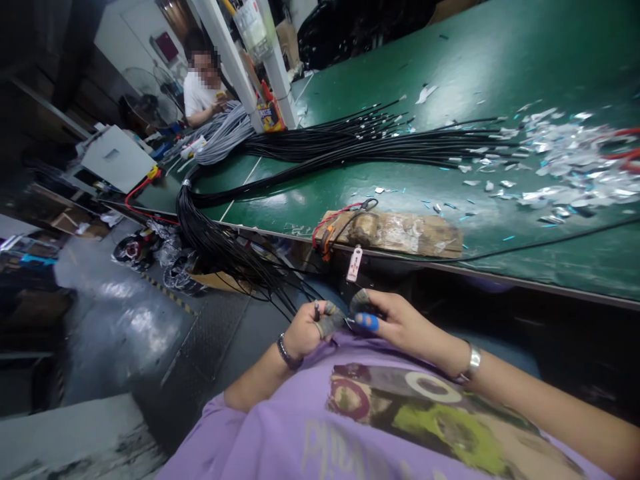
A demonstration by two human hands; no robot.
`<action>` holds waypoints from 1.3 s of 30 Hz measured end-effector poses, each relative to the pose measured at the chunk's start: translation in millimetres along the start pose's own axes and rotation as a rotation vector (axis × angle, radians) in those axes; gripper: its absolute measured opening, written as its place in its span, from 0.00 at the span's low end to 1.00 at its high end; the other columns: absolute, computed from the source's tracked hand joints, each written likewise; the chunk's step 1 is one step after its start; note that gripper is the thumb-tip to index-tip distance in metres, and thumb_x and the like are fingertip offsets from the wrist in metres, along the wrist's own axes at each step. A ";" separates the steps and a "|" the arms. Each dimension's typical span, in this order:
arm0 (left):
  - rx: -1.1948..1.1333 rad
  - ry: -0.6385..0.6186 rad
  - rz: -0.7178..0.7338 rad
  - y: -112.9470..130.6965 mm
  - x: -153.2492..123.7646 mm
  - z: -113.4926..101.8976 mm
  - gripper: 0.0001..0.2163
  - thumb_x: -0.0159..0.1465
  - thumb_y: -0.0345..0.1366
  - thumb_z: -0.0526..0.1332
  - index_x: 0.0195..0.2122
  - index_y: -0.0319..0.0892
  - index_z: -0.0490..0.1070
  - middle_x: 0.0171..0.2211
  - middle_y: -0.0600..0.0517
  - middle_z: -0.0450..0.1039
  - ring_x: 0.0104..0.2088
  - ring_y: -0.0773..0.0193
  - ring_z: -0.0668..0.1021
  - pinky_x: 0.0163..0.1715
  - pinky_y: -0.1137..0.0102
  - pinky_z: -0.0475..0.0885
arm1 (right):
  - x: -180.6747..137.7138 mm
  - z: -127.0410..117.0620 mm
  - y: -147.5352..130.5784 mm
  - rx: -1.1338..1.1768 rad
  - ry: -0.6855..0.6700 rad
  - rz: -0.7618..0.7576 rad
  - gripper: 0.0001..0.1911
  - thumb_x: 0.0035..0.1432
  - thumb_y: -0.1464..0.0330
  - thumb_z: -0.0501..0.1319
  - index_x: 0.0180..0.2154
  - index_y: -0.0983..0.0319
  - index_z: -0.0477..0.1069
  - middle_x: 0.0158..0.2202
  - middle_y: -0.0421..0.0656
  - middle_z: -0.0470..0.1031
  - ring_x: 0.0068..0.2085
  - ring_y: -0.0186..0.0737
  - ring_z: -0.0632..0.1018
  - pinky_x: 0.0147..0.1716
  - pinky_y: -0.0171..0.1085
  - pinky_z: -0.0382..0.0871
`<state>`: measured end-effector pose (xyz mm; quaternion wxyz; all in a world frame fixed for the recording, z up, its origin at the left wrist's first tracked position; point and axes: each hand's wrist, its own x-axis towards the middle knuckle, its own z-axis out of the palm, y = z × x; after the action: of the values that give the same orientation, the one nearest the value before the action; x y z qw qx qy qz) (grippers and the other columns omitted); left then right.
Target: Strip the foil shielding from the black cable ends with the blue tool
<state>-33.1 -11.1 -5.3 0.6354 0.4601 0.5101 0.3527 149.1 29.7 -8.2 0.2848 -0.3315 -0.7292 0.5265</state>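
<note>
My left hand (313, 327) is closed in front of my shirt, with grey coverings on its fingertips. It grips a thin black cable, one of several black cables (273, 283) that hang off the table edge towards it. Close beside it, my right hand (387, 317) is pinched together, with blue tape on one finger and a grey covering on another. A small pale, shiny tip shows between the two hands; what exactly the right fingertips hold is hidden.
A long bundle of black cables (320, 163) lies across the green table (350, 193). Foil scraps (565, 167) litter its right side. At the near edge sit a worn wooden block (420, 233) and red and black wires. A person (203, 87) sits beyond grey cables (225, 137).
</note>
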 end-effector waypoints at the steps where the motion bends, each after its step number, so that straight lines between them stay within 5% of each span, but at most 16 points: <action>1: -0.001 0.002 0.000 -0.4 0.4 0.0 0.23 0.47 0.53 0.68 0.19 0.38 0.62 0.11 0.60 0.57 0.14 0.77 0.57 0.16 0.76 0.53 | -0.7 -0.3 -2.3 -0.001 -0.017 -0.011 0.20 0.55 0.50 0.56 0.26 0.61 0.65 0.24 0.40 0.67 0.27 0.36 0.66 0.26 0.34 0.61; 6: -0.032 -0.031 -0.007 -3.3 0.1 1.4 0.23 0.46 0.52 0.69 0.18 0.38 0.62 0.11 0.59 0.58 0.13 0.77 0.57 0.15 0.77 0.53 | 3.8 4.1 -1.9 0.198 -0.001 0.141 0.24 0.50 0.46 0.59 0.22 0.61 0.63 0.21 0.36 0.62 0.24 0.33 0.62 0.24 0.34 0.59; 11: -0.133 -0.053 0.010 -4.9 -1.2 -1.5 0.23 0.46 0.54 0.69 0.22 0.37 0.66 0.11 0.59 0.59 0.12 0.77 0.58 0.14 0.77 0.53 | 9.4 5.7 16.4 0.426 0.279 0.405 0.29 0.42 0.40 0.59 0.21 0.59 0.57 0.16 0.31 0.52 0.19 0.28 0.52 0.17 0.31 0.46; 15: -0.154 0.067 -0.006 -6.4 1.1 -0.7 0.23 0.46 0.55 0.68 0.24 0.39 0.64 0.10 0.60 0.59 0.10 0.77 0.56 0.11 0.77 0.48 | 6.8 3.3 16.1 0.396 0.174 0.365 0.27 0.44 0.44 0.61 0.20 0.60 0.61 0.17 0.33 0.57 0.20 0.29 0.56 0.19 0.32 0.51; 19: -0.106 0.107 -0.021 -8.2 3.5 2.0 0.24 0.46 0.56 0.67 0.24 0.39 0.64 0.12 0.58 0.64 0.10 0.77 0.58 0.10 0.78 0.49 | 4.4 -0.5 6.3 0.403 0.198 0.280 0.21 0.42 0.52 0.66 0.30 0.61 0.69 0.29 0.39 0.70 0.29 0.35 0.67 0.28 0.35 0.62; 29: 0.059 0.163 -0.017 -0.1 0.6 8.6 0.24 0.46 0.56 0.67 0.23 0.40 0.63 0.13 0.57 0.65 0.11 0.75 0.63 0.12 0.78 0.56 | 3.1 3.5 -3.8 0.500 0.078 0.357 0.28 0.42 0.42 0.62 0.24 0.61 0.63 0.19 0.32 0.58 0.21 0.28 0.57 0.20 0.32 0.51; 39: 0.087 0.155 -0.041 1.3 1.3 10.5 0.23 0.47 0.55 0.67 0.22 0.40 0.62 0.13 0.58 0.64 0.12 0.76 0.63 0.13 0.78 0.57 | 2.3 7.0 -1.8 0.517 0.060 0.353 0.27 0.43 0.44 0.63 0.26 0.61 0.63 0.20 0.32 0.58 0.21 0.28 0.57 0.20 0.32 0.52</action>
<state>-22.6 -11.8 -3.9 0.5806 0.4480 0.5819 0.3515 142.0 27.0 -8.2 0.2853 -0.3852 -0.4936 0.7257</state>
